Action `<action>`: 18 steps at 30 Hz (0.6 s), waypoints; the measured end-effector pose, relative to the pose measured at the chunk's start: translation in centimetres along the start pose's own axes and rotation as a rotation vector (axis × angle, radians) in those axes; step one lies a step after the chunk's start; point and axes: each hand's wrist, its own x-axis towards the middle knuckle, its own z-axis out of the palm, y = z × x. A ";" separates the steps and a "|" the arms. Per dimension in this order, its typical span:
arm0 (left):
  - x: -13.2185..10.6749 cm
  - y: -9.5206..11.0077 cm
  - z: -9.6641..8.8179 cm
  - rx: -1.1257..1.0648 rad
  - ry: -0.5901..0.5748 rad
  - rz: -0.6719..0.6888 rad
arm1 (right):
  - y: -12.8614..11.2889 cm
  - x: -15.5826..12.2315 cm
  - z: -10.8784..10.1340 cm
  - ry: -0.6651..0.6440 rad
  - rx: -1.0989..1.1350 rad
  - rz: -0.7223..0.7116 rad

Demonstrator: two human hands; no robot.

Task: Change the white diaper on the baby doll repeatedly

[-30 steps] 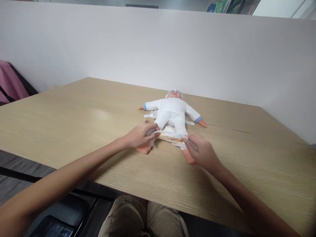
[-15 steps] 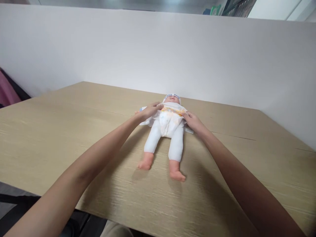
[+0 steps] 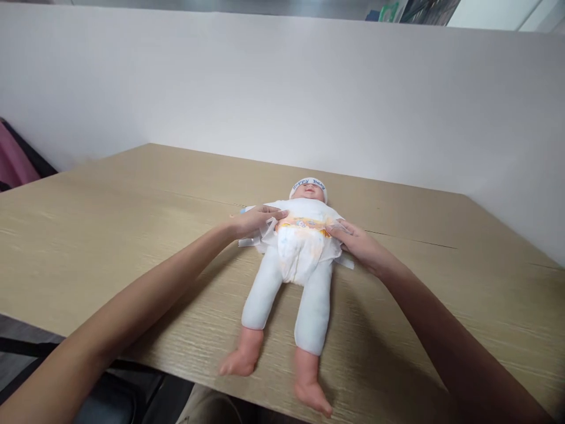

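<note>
A baby doll (image 3: pixel 311 312) lies on its back, with its head away from me and its bare feet towards me. It wears a white suit and a white headband (image 3: pixel 310 184) with blue lettering. Around its hips is a white diaper (image 3: pixel 296 256) with an orange printed waistband. My left hand (image 3: pixel 258 220) is closed on the diaper's waist edge at the doll's side, thumb on the front. On the opposite side my right hand (image 3: pixel 355 240) pinches the other edge of the waist. Loose diaper side flaps stick out below both hands.
The wooden table (image 3: pixel 132 253) has a thin seam running across it. A pale partition wall (image 3: pixel 282 88) rises behind it. Something pink (image 3: pixel 15 156) shows at the far left. A dark seat (image 3: pixel 106 400) and a trouser leg (image 3: pixel 209 406) are below the front edge.
The doll has slid towards me, its feet now close to the table's front edge. Both hands stay at the diaper's waist and have come nearer and slightly farther apart.
</note>
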 end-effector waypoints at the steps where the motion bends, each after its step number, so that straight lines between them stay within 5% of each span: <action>1: 0.0 0.2 0.0 -0.042 -0.009 -0.019 | -0.2 0.0 -0.1 0.028 0.020 0.032; 6: -0.3 0.5 -0.9 -0.097 0.079 -0.044 | 0.5 -0.3 -0.9 0.232 -0.111 -0.059; 11: -2.3 2.2 -1.0 0.111 0.261 0.046 | 2.8 -4.4 -1.3 0.367 -0.491 -0.189; 14: -3.1 4.5 1.4 0.384 0.301 0.261 | 4.4 -6.5 -1.2 0.387 -0.730 -0.207; 18: -2.2 6.3 6.5 0.695 0.125 0.559 | 5.9 -7.0 -0.9 0.408 -0.875 -0.179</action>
